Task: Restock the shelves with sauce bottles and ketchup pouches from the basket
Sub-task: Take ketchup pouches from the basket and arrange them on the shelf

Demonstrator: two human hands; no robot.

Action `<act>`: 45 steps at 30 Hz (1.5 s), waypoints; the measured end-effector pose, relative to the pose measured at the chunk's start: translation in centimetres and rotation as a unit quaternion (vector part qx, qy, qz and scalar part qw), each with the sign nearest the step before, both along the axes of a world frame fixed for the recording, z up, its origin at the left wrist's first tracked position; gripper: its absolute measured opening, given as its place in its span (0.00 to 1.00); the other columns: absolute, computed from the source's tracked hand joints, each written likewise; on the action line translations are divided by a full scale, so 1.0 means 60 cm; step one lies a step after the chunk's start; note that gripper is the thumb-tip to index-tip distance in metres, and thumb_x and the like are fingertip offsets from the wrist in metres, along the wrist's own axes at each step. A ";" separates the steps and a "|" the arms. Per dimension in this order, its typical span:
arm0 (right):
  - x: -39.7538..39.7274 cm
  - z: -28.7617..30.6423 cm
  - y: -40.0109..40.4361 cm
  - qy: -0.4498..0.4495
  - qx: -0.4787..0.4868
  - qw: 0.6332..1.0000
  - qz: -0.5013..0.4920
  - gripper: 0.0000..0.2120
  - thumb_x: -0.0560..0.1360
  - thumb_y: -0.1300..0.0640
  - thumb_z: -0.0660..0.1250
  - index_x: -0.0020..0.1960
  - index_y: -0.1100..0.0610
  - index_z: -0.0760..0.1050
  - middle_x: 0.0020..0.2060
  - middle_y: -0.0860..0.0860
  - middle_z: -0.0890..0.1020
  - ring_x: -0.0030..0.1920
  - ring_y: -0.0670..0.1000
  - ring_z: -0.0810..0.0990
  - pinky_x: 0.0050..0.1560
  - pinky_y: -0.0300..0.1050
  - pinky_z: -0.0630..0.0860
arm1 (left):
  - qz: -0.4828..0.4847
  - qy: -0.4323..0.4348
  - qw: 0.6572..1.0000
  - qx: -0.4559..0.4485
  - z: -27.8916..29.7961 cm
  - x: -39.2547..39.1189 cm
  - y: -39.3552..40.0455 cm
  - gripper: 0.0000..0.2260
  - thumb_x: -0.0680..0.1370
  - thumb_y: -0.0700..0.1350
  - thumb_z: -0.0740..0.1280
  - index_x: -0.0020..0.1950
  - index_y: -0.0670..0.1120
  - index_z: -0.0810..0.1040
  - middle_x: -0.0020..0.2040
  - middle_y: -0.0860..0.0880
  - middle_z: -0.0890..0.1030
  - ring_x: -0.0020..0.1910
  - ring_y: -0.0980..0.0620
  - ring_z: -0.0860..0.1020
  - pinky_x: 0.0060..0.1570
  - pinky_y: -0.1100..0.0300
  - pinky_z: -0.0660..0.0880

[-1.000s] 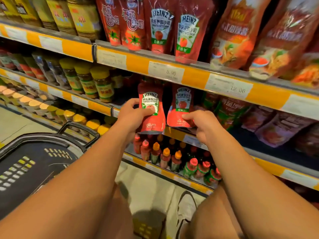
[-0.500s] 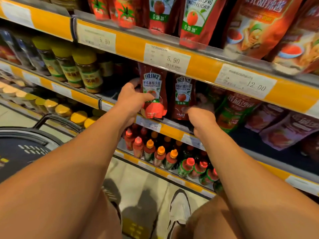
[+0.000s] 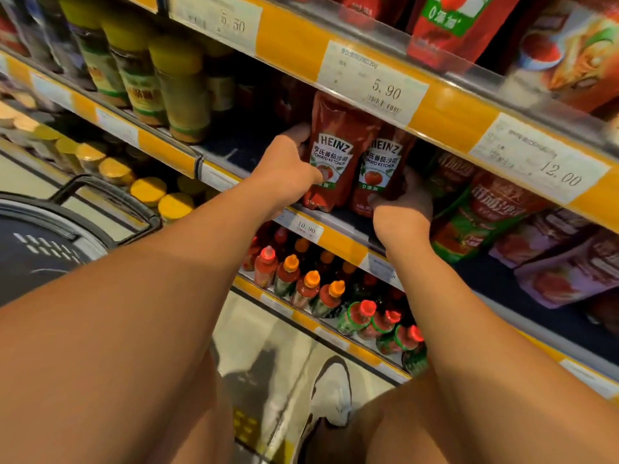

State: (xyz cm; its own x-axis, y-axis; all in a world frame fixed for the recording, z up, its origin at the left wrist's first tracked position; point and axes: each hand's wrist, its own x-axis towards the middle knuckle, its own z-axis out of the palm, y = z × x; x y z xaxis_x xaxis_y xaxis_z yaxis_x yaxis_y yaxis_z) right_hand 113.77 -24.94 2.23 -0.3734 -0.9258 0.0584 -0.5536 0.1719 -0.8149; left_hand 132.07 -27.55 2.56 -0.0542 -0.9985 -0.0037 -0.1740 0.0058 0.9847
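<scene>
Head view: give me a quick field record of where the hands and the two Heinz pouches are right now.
left hand: grips the left Heinz pouch by its left edge
right hand: holds the right Heinz pouch low on its right side
pouches: upright, side by side, bases at the front of the middle shelf
price tag above: reads 5.90
shelf below: sauce bottles with red and orange caps
basket: at left, contents not visible

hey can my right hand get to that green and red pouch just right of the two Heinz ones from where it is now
Probably yes. The right hand holds the right Heinz pouch, and the green and red pouch leans right beside it on the same shelf with nothing between. The hand would need to let go first.
</scene>
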 end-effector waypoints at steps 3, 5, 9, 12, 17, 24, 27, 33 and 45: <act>-0.002 -0.001 0.002 0.015 0.013 1.000 -0.005 0.27 0.75 0.61 0.75 0.73 0.54 0.74 0.66 0.52 0.81 0.65 0.55 0.79 0.63 0.47 0.76 | 0.011 -0.033 0.999 -0.018 0.003 0.002 0.002 0.23 0.74 0.32 0.75 0.65 0.50 0.78 0.55 0.52 0.85 0.54 0.53 0.83 0.51 0.61 0.82; -0.006 -0.002 0.003 0.021 0.020 1.000 -0.008 0.26 0.76 0.58 0.75 0.72 0.53 0.74 0.66 0.52 0.81 0.66 0.55 0.79 0.60 0.44 0.74 | 0.013 -0.061 0.998 -0.022 0.000 0.006 0.000 0.23 0.74 0.35 0.77 0.66 0.49 0.78 0.55 0.53 0.84 0.54 0.53 0.83 0.50 0.63 0.81; -0.006 -0.001 0.003 0.051 0.022 0.998 -0.005 0.21 0.76 0.54 0.75 0.68 0.50 0.78 0.62 0.49 0.84 0.62 0.54 0.82 0.54 0.42 0.73 | 0.031 -0.135 0.990 -0.007 -0.003 0.018 -0.003 0.24 0.71 0.49 0.81 0.65 0.51 0.80 0.58 0.52 0.85 0.54 0.49 0.83 0.57 0.50 0.81; -0.005 -0.003 0.000 0.062 0.029 0.998 -0.004 0.20 0.75 0.53 0.76 0.66 0.50 0.80 0.61 0.49 0.84 0.60 0.53 0.82 0.53 0.42 0.73 | 0.019 -0.186 0.982 0.009 -0.002 0.024 -0.004 0.23 0.71 0.49 0.81 0.63 0.47 0.80 0.49 0.52 0.85 0.48 0.51 0.82 0.50 0.54 0.81; 0.010 -0.021 -0.010 -0.030 0.030 0.999 -0.034 0.12 0.77 0.57 0.73 0.59 0.51 0.79 0.47 0.53 0.86 0.37 0.52 0.85 0.38 0.48 0.83 | 0.026 -0.206 0.978 0.001 -0.009 0.021 -0.007 0.14 0.73 0.46 0.79 0.55 0.47 0.80 0.42 0.53 0.81 0.39 0.55 0.78 0.37 0.62 0.74; 0.025 -0.035 -0.041 -0.156 0.041 0.982 -0.101 0.14 0.83 0.63 0.64 0.59 0.47 0.63 0.34 0.53 0.83 0.25 0.51 0.81 0.21 0.40 0.71 | 0.108 -0.169 0.980 -0.019 -0.035 0.001 -0.034 0.22 0.73 0.42 0.79 0.65 0.51 0.79 0.58 0.49 0.84 0.56 0.47 0.83 0.56 0.51 0.82; 0.033 -0.037 -0.046 -0.180 0.032 0.975 -0.123 0.15 0.81 0.63 0.63 0.59 0.46 0.64 0.36 0.52 0.83 0.29 0.53 0.82 0.25 0.44 0.75 | 0.122 -0.154 0.980 -0.024 -0.045 -0.012 -0.051 0.25 0.73 0.42 0.78 0.69 0.51 0.77 0.63 0.48 0.83 0.61 0.45 0.81 0.60 0.48 0.81; 0.006 -0.108 -0.093 -0.171 -0.033 0.975 -0.140 0.33 0.63 0.51 0.69 0.65 0.34 0.66 0.56 0.51 0.85 0.56 0.54 0.85 0.56 0.57 0.83 | 0.135 -0.164 0.975 -0.068 -0.054 -0.032 -0.087 0.20 0.76 0.48 0.75 0.68 0.50 0.78 0.64 0.50 0.82 0.64 0.49 0.79 0.55 0.65 0.69; 0.031 -0.036 -0.053 -0.152 -0.032 0.983 -0.097 0.42 0.71 0.67 0.69 0.79 0.44 0.62 0.51 0.45 0.83 0.48 0.48 0.83 0.50 0.59 0.85 | 0.161 -0.116 0.975 -0.100 -0.069 -0.078 -0.124 0.18 0.78 0.46 0.74 0.68 0.49 0.78 0.64 0.49 0.82 0.65 0.51 0.79 0.54 0.68 0.67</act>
State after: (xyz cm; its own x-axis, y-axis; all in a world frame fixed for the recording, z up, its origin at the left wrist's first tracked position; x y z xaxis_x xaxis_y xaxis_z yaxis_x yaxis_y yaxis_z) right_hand 115.65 -28.09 0.08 -0.5526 -0.8330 -0.0271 -0.2445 0.1932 -0.9502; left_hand 127.37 -34.98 -1.56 0.2406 -0.9458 0.2182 -0.4164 0.1025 0.9034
